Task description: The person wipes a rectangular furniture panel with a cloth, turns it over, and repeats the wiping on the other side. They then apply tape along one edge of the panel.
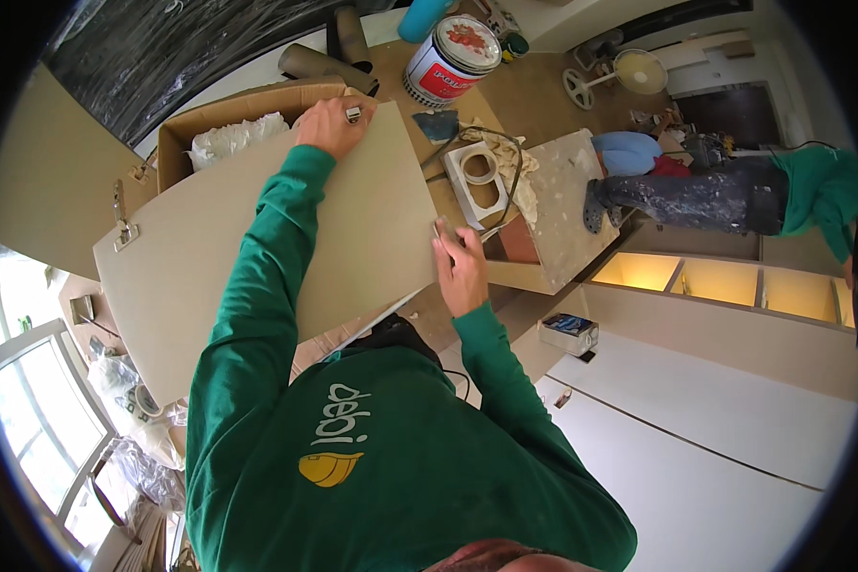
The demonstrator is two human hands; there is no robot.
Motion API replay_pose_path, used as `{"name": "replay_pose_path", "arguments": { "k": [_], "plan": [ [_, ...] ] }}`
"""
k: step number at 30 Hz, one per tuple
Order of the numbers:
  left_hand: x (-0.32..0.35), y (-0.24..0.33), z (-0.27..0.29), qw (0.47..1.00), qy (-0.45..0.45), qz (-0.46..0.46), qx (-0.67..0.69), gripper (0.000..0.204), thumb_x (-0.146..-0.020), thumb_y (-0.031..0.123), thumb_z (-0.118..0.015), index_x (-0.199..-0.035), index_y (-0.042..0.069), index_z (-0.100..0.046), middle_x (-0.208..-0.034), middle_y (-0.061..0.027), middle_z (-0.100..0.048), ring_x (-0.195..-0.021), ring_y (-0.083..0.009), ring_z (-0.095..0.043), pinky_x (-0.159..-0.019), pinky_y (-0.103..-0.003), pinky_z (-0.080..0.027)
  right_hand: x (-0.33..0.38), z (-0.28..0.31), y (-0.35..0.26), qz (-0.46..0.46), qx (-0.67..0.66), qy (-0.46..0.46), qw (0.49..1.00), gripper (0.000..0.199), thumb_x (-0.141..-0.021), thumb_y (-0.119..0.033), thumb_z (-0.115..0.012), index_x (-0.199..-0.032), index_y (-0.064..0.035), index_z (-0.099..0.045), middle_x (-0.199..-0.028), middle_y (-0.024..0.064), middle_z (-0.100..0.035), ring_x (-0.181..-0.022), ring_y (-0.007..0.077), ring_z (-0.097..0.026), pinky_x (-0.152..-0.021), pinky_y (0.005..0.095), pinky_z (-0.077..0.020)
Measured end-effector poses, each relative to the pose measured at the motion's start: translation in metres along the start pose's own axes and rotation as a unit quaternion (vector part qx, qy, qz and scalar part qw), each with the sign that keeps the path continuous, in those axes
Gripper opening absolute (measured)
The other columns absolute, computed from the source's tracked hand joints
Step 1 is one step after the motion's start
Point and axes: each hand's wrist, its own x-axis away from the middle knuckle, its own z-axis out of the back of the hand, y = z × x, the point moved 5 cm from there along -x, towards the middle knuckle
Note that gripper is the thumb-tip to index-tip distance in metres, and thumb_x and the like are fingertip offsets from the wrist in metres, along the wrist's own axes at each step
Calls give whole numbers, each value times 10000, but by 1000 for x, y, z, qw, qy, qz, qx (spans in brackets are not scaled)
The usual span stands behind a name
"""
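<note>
A large beige panel point(372, 205), like a cabinet door, lies in front of me. A metal hinge point(124, 234) is fixed near its far left edge. My left hand point(326, 129) is closed at the panel's far edge, by the right corner, with its fingers curled around a small silver metal fitting point(353, 114). At the panel's right edge, my right hand point(462, 275) is closed in a pinch. Between its thumb and fingers is something small, too little of it showing to name.
Beyond the panel is an open cardboard box point(176, 143) with white plastic wrapping point(234, 141). A paint bucket point(451, 62), a white fitting with a round opening point(480, 181) and a cable lie to the right. Another person point(705, 202) stands at right, near a fan point(639, 72).
</note>
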Motion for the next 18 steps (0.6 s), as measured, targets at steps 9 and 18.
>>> {"name": "replay_pose_path", "arguments": {
  "k": [9, 18],
  "plan": [
    [1, -4, -10, 999, 16, -30, 10, 295, -907, 402, -671, -1018, 161, -800, -861, -229, -724, -848, -417, -704, -839, -471, -566, 3, 0, 0, -10, 4, -7, 1000, 319, -987, -122, -634, -1278, 1, -677, -994, 194, -566, -922, 344, -582, -800, 396, -484],
    [1, -3, -7, 1000, 5, -20, 20, 261, -894, 332, -699, -1006, 116, -793, -914, -224, -730, -883, -417, -698, -854, -459, -560, 5, 4, 6, -27, -1, -38, 999, 361, -996, -124, -626, -1337, -10, -648, -1007, 165, -553, -906, 331, -578, -805, 392, -489]
  ]
}}
